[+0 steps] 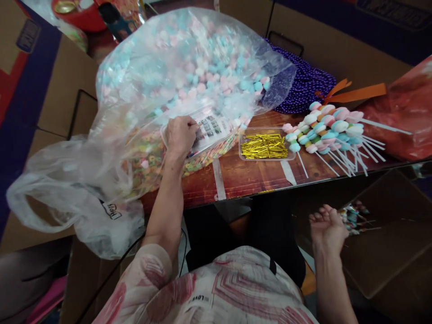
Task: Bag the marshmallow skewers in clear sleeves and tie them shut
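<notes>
In the head view, 2 bare hands are at work by a red-brown table (236, 175). The left hand (182, 135) is on some clear packs (216, 126) with printing on them. Its fingers are bunched close together, and I cannot tell if they pinch anything. The packs lie in front of a big see-through bag (202, 58) full of pink, blue and white puffs.

The right hand (329, 229) is below the table edge, beside a brown box (388, 256). Its fingers are curled in, with little gap between them, and I cannot tell if they hold something. Sweets on sticks (354, 218) are in the box, just by that hand.

On the table, gold ties (265, 146) lie in a clear tray (292, 157). To the right of it is a pile of puff sticks (327, 128). Shiny purple beads (303, 81) are behind the pile.
</notes>
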### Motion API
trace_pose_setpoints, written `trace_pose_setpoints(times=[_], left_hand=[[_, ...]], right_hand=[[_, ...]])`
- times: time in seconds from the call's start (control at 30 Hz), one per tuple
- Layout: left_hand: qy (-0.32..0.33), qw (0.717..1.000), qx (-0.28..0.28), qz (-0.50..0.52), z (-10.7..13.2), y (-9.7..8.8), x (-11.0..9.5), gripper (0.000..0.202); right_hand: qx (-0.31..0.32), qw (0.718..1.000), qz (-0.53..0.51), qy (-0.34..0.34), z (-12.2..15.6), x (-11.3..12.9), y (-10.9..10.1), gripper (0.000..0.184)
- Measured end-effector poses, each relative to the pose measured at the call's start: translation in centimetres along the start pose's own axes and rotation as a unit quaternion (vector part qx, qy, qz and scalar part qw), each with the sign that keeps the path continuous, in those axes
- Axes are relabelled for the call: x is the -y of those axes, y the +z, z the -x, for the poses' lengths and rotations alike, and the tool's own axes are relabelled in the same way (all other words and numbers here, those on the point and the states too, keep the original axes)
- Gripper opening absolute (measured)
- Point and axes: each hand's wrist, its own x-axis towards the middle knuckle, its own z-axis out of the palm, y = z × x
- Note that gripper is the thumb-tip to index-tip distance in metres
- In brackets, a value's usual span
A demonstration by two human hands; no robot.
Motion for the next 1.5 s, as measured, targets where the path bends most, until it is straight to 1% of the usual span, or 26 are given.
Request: trace_pose_setpoints(times=[0.1,0.17,0.33,0.4,0.47,0.53,0.6,0.67,0.73,0.8,0.87,0.93,1.0,1.07,1.13,1.2,1.3,1.37,1.4,1.43,1.47,1.5], left_hand=[[0.014,0.999,0.008,0.032,0.0,-0.2,0.2,0.008],[0.020,0.999,0.011,0.042,-0.1,-0.1,0.4,0.008],[-0.010,0.997,-0.022,0.067,-0.3,0.4,0.6,0.006],[-0.002,0.995,-0.052,0.087,-0.1,0.3,0.5,0.005],[0.019,0.988,-0.104,0.108,0.3,0.1,0.2,0.005],[0.043,0.977,-0.157,0.135,1.4,0.0,-0.4,0.005],[0.060,0.967,-0.183,0.165,2.8,0.1,-1.3,0.007],[0.076,0.964,-0.175,0.184,4.3,0.5,-2.3,0.009],[0.093,0.969,-0.153,0.170,5.2,1.1,-2.7,0.006],[0.098,0.976,-0.142,0.132,5.1,1.4,-2.4,0.004],[0.089,0.983,-0.135,0.087,4.1,1.3,-1.4,0.008],[0.080,0.990,-0.101,0.049,2.9,1.0,-0.2,0.004],[0.076,0.995,-0.053,0.035,1.9,0.6,0.8,0.014],[0.069,0.996,-0.030,0.041,1.5,0.5,1.2,0.020],[0.059,0.995,-0.048,0.056,1.5,0.5,1.0,0.018],[0.055,0.991,-0.087,0.080,1.8,0.5,0.5,0.014],[0.046,0.974,-0.161,0.153,2.7,0.0,-0.7,0.011],[0.026,0.952,-0.181,0.247,4.0,-0.3,-1.9,0.009],[0.015,0.936,-0.171,0.309,4.9,-0.3,-2.6,0.009],[0.002,0.914,-0.151,0.378,5.9,-0.2,-3.3,0.011],[-0.010,0.886,-0.116,0.450,7.2,0.1,-4.0,0.014],[-0.023,0.852,-0.079,0.517,8.5,0.6,-4.7,0.018]], right_hand=[[0.045,0.998,0.012,-0.046,1.4,-0.2,1.7,0.026],[0.065,0.996,0.010,-0.063,2.2,-0.2,2.5,0.030],[0.100,0.992,0.012,-0.079,4.0,-0.2,4.0,0.036],[0.112,0.989,0.020,-0.091,4.8,-0.5,4.6,0.036],[0.125,0.986,0.032,-0.108,5.7,-0.8,5.3,0.034],[0.137,0.979,0.054,-0.140,6.9,-1.3,6.2,0.030],[0.166,0.965,0.095,-0.183,8.4,-1.7,7.4,0.025],[0.223,0.935,0.155,-0.227,10.0,-1.9,8.7,0.022],[0.287,0.895,0.207,-0.271,11.5,-1.9,10.0,0.020],[0.336,0.859,0.234,-0.307,12.5,-1.8,11.0,0.018],[0.369,0.839,0.240,-0.320,13.0,-1.7,11.5,0.016],[0.387,0.831,0.241,-0.318,13.1,-1.7,11.7,0.016],[0.390,0.828,0.243,-0.321,13.0,-1.8,11.7,0.015],[0.389,0.827,0.244,-0.325,13.0,-2.0,11.7,0.014],[0.389,0.826,0.243,-0.326,12.9,-2.0,11.7,0.014],[0.392,0.823,0.244,-0.331,12.9,-2.1,11.7,0.014],[0.396,0.820,0.243,-0.335,12.8,-2.1,11.7,0.013],[0.395,0.819,0.238,-0.342,12.9,-2.1,11.9,0.013],[0.394,0.816,0.234,-0.353,13.1,-2.0,12.1,0.012],[0.394,0.810,0.228,-0.370,13.3,-1.9,12.4,0.012],[0.393,0.801,0.224,-0.393,13.5,-1.8,12.8,0.015],[0.390,0.787,0.222,-0.424,13.8,-1.7,13.2,0.021]])
